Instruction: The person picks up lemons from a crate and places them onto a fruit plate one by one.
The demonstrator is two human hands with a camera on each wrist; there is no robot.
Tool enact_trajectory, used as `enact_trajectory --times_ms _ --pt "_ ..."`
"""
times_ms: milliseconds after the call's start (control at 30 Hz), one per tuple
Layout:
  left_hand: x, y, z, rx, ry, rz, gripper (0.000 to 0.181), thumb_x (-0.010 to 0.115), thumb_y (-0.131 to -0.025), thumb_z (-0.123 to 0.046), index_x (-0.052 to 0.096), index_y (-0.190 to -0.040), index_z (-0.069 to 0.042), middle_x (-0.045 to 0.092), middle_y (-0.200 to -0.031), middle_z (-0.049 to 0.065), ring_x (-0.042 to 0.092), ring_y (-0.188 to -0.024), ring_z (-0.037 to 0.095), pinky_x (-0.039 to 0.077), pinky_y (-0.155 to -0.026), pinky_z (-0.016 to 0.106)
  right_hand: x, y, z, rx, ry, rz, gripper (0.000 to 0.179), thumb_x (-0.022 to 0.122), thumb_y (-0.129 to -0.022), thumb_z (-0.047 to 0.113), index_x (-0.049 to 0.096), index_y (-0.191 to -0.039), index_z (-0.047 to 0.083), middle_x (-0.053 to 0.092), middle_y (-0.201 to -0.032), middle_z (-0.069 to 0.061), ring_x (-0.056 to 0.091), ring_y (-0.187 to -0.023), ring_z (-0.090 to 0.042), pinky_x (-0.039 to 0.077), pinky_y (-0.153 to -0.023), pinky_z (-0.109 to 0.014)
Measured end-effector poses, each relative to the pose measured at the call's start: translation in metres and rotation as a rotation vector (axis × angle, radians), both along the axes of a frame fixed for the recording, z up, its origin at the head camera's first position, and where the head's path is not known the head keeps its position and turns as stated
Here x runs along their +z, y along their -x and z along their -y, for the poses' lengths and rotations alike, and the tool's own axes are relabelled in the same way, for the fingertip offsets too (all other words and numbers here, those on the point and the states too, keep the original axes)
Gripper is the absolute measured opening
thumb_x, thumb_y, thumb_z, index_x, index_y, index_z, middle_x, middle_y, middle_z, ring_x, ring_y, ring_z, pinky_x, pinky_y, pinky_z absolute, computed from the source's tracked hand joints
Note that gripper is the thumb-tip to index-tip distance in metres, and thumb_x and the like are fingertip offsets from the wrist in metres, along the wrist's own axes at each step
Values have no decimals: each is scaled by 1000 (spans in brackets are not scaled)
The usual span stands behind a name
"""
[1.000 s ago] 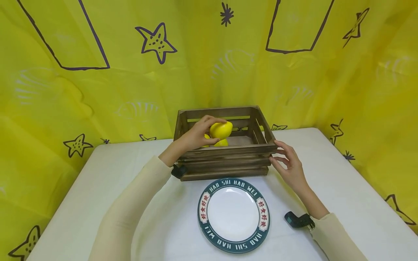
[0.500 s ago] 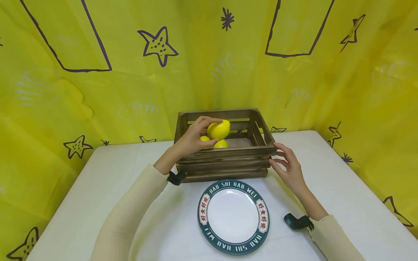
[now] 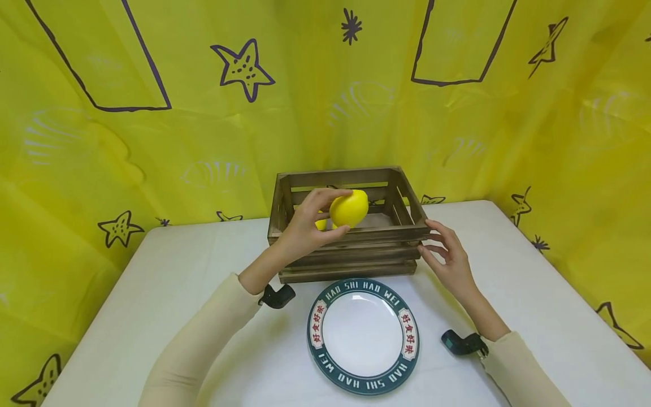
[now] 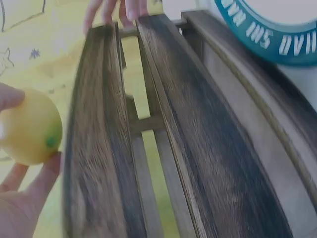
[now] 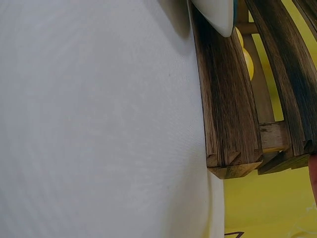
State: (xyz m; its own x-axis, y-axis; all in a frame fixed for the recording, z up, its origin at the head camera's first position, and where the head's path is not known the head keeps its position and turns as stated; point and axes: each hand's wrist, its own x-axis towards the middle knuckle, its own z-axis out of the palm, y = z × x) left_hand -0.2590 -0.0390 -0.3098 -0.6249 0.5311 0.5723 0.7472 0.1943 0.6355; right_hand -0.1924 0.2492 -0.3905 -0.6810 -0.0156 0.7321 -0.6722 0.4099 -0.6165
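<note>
My left hand (image 3: 307, 226) holds a yellow lemon (image 3: 349, 209) between thumb and fingers, just above the front rim of a brown slatted wooden crate (image 3: 351, 260). In the left wrist view this lemon (image 4: 32, 126) shows a green tip and is beside the crate's top slat. Behind my left fingers, part of another lemon (image 3: 320, 223) shows inside the crate. My right hand (image 3: 452, 263) grips the crate's front right corner, fingers at the top rim and thumb lower down. Through the slats in the right wrist view, yellow lemons (image 5: 248, 64) are partly visible.
A white plate (image 3: 362, 333) with a dark green lettered rim lies in front of the crate, close to its base. The white-covered table (image 3: 244, 350) runs back to a yellow printed curtain (image 3: 305, 130) behind the crate.
My left hand has brought the lemon slightly toward me and to the right, closer to the crate's front rim. My right hand stays at the crate's corner.
</note>
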Motion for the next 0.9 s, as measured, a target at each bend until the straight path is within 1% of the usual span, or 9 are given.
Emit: enact_trajectory --times_ms 200,367,533,633,767,900 --pt "0 -19 -2 -22 6 -13 58 78 -81 -3 54 -134 -6 49 -130 15 52 -118 29 54 -91 35 0 0 1 -2 -1 1 61 61 -72 -32 43 -129 -18 46 -127 17 55 -103 2 50 -83 -10" --pt "-2 -29 -2 -52 7 -30 58 79 -79 -3 55 -132 -7 50 -128 13 52 -118 27 54 -90 31 0 1 2 -5 -3 1 61 62 -72 -32 43 -129 -18 45 -127 17 55 -103 1 49 -83 -9" --pt "-5 -40 -2 -94 31 -28 57 79 -79 -3 55 -131 -7 50 -128 13 50 -119 26 53 -92 28 0 1 2 -8 1 0 61 62 -72 -32 44 -129 -18 45 -127 17 55 -103 1 49 -83 -10" --pt "-8 -48 -1 -114 50 -26 56 79 -79 -2 56 -130 -7 50 -128 13 51 -120 27 51 -94 29 0 1 2 -1 2 2 61 62 -72 -32 43 -129 -18 45 -128 17 54 -103 1 49 -84 -10" --pt "-13 -56 0 -108 89 -16 56 79 -79 -4 57 -129 -11 51 -129 10 50 -123 26 49 -97 30 0 0 2 5 4 -4 61 61 -72 -32 43 -128 -19 45 -128 17 54 -103 2 49 -83 -10" --pt "-19 -60 -1 -107 110 -5 55 79 -78 -4 58 -129 -12 52 -130 8 49 -124 25 48 -100 30 0 0 1 1 6 -5 60 61 -73 -32 43 -129 -18 46 -128 18 55 -104 2 49 -83 -10"
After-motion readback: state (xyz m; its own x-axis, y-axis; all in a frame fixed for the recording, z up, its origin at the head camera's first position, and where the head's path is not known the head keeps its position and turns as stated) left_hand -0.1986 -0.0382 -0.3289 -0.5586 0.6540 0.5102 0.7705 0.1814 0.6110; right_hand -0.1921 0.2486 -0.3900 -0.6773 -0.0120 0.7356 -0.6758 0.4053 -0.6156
